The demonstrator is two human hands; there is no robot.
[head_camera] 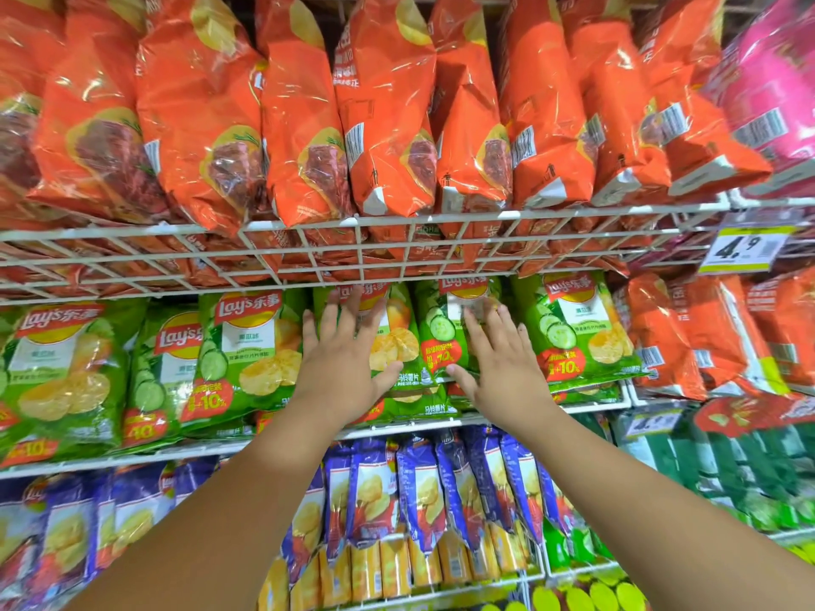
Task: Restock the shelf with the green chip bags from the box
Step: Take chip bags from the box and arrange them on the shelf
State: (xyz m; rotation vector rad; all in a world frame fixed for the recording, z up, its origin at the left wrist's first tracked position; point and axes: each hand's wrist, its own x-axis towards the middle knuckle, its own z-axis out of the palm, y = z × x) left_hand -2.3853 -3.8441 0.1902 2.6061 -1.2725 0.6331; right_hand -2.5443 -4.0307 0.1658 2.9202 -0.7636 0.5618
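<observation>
Head view: upright green chip bags [399, 341] under flat hands [342, 346].

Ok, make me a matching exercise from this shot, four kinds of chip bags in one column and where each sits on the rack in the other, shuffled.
Column one:
1. green chip bags
2. orange bags
3. blue-purple bags
4. pink bag

Column two:
A. top right corner
B. row below the hands
C. upper wire shelf, across most of the width
D. middle row, under both hands

Pairs: 1-D, 2-C, 3-B, 4-A. The left hand and right hand lie flat on green bags.
</observation>
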